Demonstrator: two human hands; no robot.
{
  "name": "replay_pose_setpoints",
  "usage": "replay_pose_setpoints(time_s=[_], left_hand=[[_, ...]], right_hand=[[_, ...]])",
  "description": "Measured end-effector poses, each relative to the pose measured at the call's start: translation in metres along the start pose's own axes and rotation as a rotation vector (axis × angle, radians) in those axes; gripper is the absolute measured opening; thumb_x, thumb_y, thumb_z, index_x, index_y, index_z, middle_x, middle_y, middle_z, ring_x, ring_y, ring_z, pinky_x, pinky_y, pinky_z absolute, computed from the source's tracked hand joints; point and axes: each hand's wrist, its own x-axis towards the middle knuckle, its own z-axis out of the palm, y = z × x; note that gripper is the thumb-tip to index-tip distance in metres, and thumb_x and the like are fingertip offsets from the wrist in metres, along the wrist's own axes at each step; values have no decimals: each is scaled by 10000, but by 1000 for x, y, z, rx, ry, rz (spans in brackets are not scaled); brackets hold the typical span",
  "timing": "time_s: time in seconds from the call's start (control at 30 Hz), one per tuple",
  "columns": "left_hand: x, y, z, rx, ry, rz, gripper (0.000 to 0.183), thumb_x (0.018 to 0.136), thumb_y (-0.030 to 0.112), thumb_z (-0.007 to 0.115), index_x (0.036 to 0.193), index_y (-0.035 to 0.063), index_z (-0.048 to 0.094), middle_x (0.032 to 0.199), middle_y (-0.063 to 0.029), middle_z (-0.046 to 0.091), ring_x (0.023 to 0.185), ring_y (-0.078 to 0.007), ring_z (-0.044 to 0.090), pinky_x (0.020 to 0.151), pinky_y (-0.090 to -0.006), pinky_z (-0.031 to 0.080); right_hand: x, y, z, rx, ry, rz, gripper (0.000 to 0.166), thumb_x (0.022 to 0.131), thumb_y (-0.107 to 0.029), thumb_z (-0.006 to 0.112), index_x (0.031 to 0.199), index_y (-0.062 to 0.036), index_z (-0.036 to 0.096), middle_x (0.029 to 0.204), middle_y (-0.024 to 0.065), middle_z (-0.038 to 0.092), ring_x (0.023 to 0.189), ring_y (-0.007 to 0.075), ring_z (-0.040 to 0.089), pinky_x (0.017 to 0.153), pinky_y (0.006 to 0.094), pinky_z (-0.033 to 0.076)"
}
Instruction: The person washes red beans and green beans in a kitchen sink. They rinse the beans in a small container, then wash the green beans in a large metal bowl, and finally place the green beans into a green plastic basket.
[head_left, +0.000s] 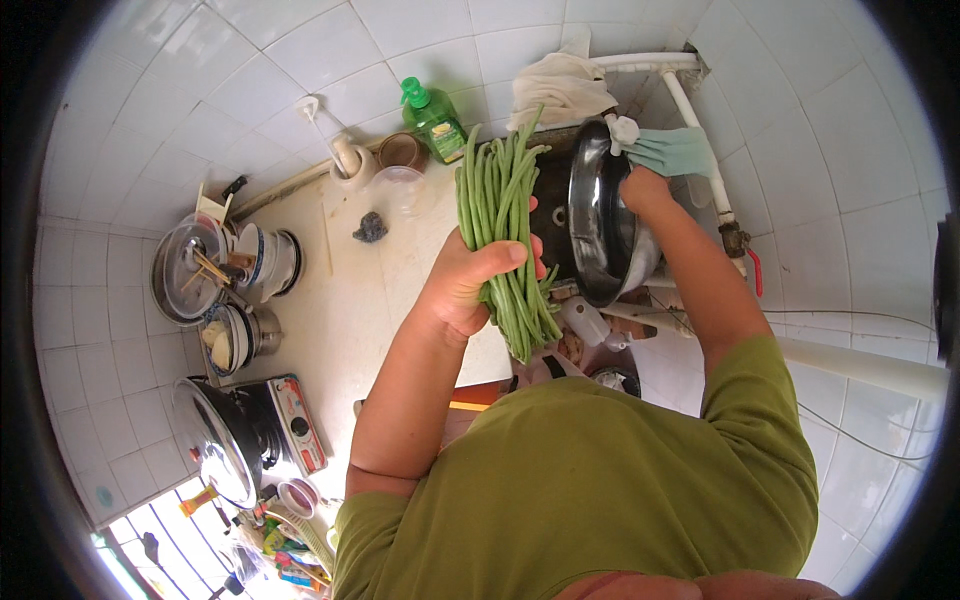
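Observation:
My left hand (480, 277) is wrapped around a bundle of long green beans (499, 195), its thumb lying across the stalks. The beans are held up above the counter's edge, beside the dark sink (553, 180). A shiny metal basin (589, 225) is steeply tilted over the sink. My right hand (646, 189) grips the basin at its far right side, with most of its fingers hidden from view. Just beyond that hand are a white tap (622, 133) and a pale green cloth (675, 152).
On the counter (397, 277) stand a green pump bottle (435, 120), a mortar (352, 166), a clear plastic bowl (397, 187) and a dark scouring pad (370, 227). Stacked dishes (262, 259) and a lidded pan (217, 442) on a portable stove (298, 426) line the left. White pipes (697, 124) run at right.

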Motion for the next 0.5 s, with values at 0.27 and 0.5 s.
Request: replay_pose_setpoints(time_s=[0.27,0.5], left_hand=[[-9,0,-3,-59,4,-3,717,637,158,762,1272,8,466,850,-107,618,720,-222,603,694,-355,503],[-10,-3,0,-48,-11,-1,704,644,148,749,1274,7,470,853,-105,616,719,-220,601,700,-356,506]], right_hand=[[3,-13,-18,-408,-145,-97,280,818,-165,519,936,-5,717,1043,216,659,963,367,639,791,501,497],[1,-16,-17,-359,-84,-90,272,817,-157,542,980,-30,719,1062,189,664,977,383,634,770,559,487]])
